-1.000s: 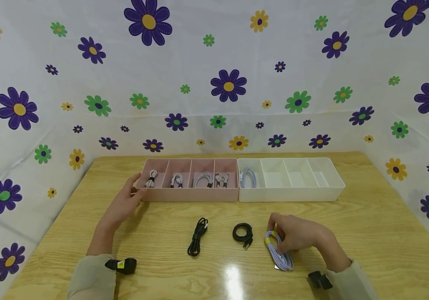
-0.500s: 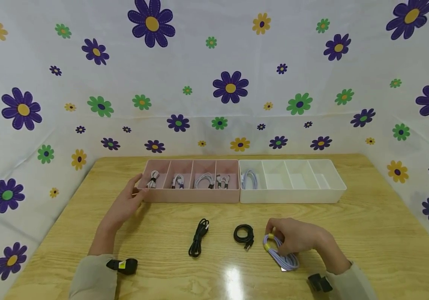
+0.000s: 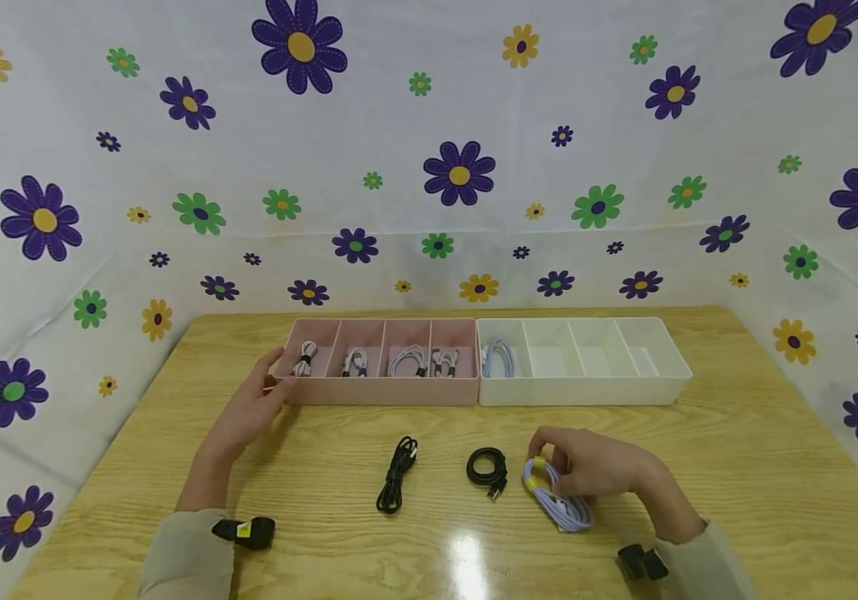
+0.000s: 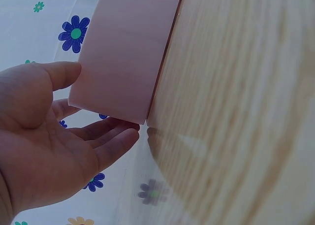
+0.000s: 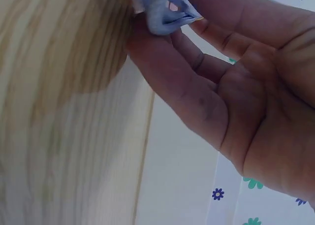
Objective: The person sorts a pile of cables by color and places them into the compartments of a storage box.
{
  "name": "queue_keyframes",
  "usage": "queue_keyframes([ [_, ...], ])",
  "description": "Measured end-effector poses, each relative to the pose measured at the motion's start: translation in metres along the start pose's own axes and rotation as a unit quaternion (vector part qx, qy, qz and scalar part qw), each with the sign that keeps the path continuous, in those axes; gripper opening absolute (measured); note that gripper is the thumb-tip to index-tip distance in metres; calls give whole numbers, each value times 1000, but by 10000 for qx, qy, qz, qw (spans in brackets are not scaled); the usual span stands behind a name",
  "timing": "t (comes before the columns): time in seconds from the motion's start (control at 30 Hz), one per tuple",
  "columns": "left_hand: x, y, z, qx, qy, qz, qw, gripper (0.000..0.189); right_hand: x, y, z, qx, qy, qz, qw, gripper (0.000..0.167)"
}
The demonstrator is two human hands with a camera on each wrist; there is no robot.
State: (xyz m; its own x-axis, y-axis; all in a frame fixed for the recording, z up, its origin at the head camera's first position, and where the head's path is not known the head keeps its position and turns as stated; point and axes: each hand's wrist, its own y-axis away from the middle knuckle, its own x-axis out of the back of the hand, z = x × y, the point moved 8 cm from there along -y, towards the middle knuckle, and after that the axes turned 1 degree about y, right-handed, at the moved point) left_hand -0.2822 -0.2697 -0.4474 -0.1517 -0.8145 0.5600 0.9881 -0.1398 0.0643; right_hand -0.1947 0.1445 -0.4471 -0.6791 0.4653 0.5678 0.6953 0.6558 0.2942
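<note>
In the head view my right hand (image 3: 599, 462) pinches a coiled lavender cable (image 3: 567, 510) with yellow ties, low over the table at the right. Part of the coil is hidden by the fingers; the right wrist view shows a blurred piece of the cable (image 5: 162, 11) between thumb and fingers. My left hand (image 3: 252, 410) rests at the front left corner of a pink divided box (image 3: 383, 392). Its thumb (image 4: 65, 75) touches the front wall, and the other fingers extend along the left end, only slightly bent.
Bundled light cables lie in the pink box. A white divided box (image 3: 586, 392) adjoins it, with a pale coiled cable (image 3: 499, 358) in its leftmost compartment. A bundled black cable (image 3: 395, 477) and a round black coil (image 3: 486, 468) lie on the table (image 3: 308, 533).
The lavender coil has turned and shifted slightly left in my right hand, and its near end looks raised a little. My left hand stays at the pink box's corner.
</note>
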Motion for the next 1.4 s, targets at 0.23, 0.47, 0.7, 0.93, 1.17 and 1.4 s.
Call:
queue_keyframes([
  [0.23, 2, -1, -1, -31, -42, 17, 10000, 71, 5, 2, 1, 165, -70, 68, 9998, 31],
  [0.47, 3, -2, 0, -57, -19, 8, 10000, 72, 12, 6, 1, 235, -337, 202, 9990, 32],
  [0.7, 3, -1, 3, -59, -32, 5, 10000, 72, 19, 7, 7, 125, -552, 391, 9976, 33],
  [0.93, 4, -1, 2, -27, -31, 42, 10000, 71, 30, 11, 11, -75, -741, 710, 9947, 32],
  [1.17, 0, -4, -1, 19, 104, 8, 9999, 71, 49, 17, 11, 40, -1228, 1115, 9861, 37],
  [1.4, 2, -5, -8, 47, 65, 48, 10000, 69, 78, 13, 15, -147, -1545, 1860, 9702, 44],
])
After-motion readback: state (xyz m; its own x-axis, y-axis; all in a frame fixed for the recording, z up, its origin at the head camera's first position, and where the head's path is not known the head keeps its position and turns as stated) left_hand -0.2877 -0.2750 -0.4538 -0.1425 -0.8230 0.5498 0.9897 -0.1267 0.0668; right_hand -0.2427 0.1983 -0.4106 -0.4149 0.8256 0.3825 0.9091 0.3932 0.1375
